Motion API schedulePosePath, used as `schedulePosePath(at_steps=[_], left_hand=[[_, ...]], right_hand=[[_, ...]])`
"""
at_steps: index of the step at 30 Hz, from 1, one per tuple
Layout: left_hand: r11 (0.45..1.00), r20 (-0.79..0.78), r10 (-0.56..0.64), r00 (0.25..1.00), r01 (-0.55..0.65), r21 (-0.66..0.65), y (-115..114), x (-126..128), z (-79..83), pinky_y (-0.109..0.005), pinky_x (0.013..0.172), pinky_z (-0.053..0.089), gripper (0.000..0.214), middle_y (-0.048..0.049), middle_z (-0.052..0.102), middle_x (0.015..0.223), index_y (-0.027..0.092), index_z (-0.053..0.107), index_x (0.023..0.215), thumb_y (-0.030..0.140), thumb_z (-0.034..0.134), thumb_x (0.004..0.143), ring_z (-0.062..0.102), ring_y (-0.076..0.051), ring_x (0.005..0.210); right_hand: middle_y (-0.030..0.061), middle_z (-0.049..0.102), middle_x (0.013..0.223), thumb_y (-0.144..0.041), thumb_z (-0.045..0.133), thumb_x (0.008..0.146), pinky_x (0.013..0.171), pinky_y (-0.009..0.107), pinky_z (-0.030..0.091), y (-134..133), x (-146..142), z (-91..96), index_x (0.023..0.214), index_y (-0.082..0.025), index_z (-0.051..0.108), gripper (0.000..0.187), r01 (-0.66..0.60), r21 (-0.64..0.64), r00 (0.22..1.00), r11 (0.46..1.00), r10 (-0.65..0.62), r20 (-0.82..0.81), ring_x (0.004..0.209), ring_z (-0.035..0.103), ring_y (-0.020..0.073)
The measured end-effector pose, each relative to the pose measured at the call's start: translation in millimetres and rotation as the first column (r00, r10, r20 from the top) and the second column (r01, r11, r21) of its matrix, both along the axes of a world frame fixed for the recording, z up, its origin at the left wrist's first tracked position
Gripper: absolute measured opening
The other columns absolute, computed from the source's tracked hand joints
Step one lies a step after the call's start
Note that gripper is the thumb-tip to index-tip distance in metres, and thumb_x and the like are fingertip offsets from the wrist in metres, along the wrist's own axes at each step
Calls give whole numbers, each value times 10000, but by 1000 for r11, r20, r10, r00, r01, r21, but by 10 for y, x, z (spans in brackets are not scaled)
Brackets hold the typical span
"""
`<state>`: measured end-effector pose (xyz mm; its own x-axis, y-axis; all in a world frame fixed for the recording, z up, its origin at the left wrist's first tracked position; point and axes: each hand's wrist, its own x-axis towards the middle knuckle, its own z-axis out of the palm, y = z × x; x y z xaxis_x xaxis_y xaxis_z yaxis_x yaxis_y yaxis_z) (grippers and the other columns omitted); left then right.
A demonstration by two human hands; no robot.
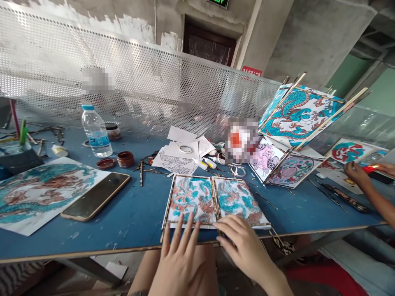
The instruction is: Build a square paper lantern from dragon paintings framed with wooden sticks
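Two dragon paintings in teal and rust, framed with thin bamboo sticks (212,199), lie side by side at the blue table's near edge (92,250). My left hand (180,259) is open, its fingers stretched flat and pressing on the lower stick of the left panel. My right hand (245,246) lies beside it, fingers together and resting on the lower edge of the right panel. Neither hand holds anything.
A phone (95,196) and a large dragon print (37,193) lie at left, with a water bottle (96,131) and small brown jars (125,159) behind. Loose papers, tape rings and glue sit mid-table. Framed dragon kites (302,111) lean at right. Another person's hand (358,172) works far right.
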<state>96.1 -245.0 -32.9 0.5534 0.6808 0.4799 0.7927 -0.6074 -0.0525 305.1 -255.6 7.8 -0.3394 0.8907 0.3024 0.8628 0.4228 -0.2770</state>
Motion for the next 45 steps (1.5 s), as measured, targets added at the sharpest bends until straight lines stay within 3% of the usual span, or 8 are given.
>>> schedulePosePath(at_steps=[3, 7, 14, 20, 25, 32, 45], left_hand=[[995, 35, 86, 996, -88, 50, 52, -200, -124, -532, 1095, 27, 666, -106, 364, 1421, 156, 190, 1432, 404, 403, 852, 275, -276, 1328], [997, 30, 73, 997, -74, 36, 109, -339, -223, -529, 1101, -13, 612, -94, 418, 1391, 177, 252, 1414, 398, 398, 863, 329, -245, 1304], [992, 51, 118, 992, -119, 30, 132, -344, -233, -535, 1100, 47, 524, -114, 454, 1359, 190, 426, 1327, 399, 434, 847, 352, -271, 1280], [993, 77, 106, 991, -110, 45, 157, -389, -284, -541, 1091, 95, 501, -102, 540, 1263, 213, 436, 1321, 359, 440, 842, 421, -280, 1217], [996, 51, 87, 995, -87, -13, 175, -417, -266, -515, 1101, 79, 530, -86, 554, 1244, 224, 381, 1357, 343, 433, 842, 459, -251, 1180], [997, 60, 82, 995, -82, 4, 187, -420, -244, -515, 1104, 59, 540, -80, 591, 1195, 204, 370, 1360, 356, 439, 846, 492, -244, 1144], [997, 7, 75, 997, -75, 23, 213, -418, -173, -517, 1104, 64, 413, -80, 614, 1162, 185, 512, 1233, 294, 438, 842, 527, -237, 1093]], right_hand=[[29, 602, 1061, -249, 488, 881, 917, 373, 435, 5, -158, -67, 1159, -264, 543, 283, -28, -46, 999, 999, 30, 38, 1028, 513, 200], [29, 601, 1056, -249, 492, 881, 911, 363, 445, 43, -155, -137, 1162, -260, 539, 285, -9, -41, 997, 999, 12, 70, 1028, 514, 196], [41, 592, 1077, -243, 498, 874, 914, 380, 449, 60, -153, -199, 1168, -245, 526, 295, 1, -32, 998, 999, 1, 63, 1033, 516, 203], [40, 587, 1098, -253, 473, 888, 920, 383, 442, 79, -153, -229, 1189, -242, 504, 302, -5, -51, 999, 999, 7, 32, 1045, 506, 207], [45, 590, 1104, -260, 488, 879, 917, 369, 451, 75, -152, -226, 1183, -236, 505, 306, 1, -28, 999, 1000, 1, 49, 1049, 511, 204], [41, 583, 1117, -249, 500, 871, 938, 383, 437, 84, -149, -260, 1178, -231, 505, 307, 11, -38, 1000, 999, -10, 27, 1060, 499, 209], [67, 578, 1055, -213, 511, 843, 874, 387, 440, 110, -184, -176, 1111, -212, 530, 269, 8, -83, 999, 997, -11, -30, 1002, 503, 234]])
